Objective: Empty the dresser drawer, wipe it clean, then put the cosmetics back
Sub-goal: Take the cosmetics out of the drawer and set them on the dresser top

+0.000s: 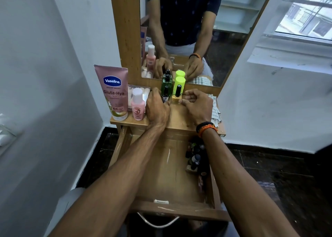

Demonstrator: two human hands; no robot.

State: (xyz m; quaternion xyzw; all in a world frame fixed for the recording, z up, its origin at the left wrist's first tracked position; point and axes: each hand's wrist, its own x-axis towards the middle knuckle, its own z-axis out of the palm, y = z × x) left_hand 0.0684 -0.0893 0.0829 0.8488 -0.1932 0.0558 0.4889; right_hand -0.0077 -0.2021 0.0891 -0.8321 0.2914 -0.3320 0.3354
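Note:
The wooden drawer [161, 172] is pulled out below the dresser top [181, 118]. Several small dark bottles [195, 157] lie along its right side; the rest of its floor is bare. On the dresser top my left hand [157, 107] is closed around a small dark bottle [165, 95]. My right hand [197, 105] has its fingers curled, its fingertips touching a yellow nail polish bottle [177, 95] with a black cap. Behind them stand a green bottle [167, 82] and a lime-capped bottle [179, 83].
A pink Vaseline tube [113, 93], a small pink bottle [137, 104] and a clear box [139, 91] stand at the left of the dresser top. A checked cloth [215, 109] lies at its right edge. A mirror [197, 30] rises behind. White walls close in both sides.

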